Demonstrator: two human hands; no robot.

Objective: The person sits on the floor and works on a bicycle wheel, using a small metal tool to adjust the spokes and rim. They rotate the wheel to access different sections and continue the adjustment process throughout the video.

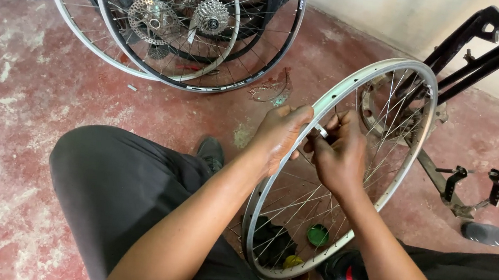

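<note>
While a silver bicycle rim (269,185) stands tilted between the seated person's knees, the left hand (280,134) curls closed over its upper edge and the right hand (340,156) pinches a small metal tool (322,131) against the spokes (298,207), above a red concrete floor (12,103)

Red floor (11,115) — wheels (175,27), bottle (493,236)
</note>
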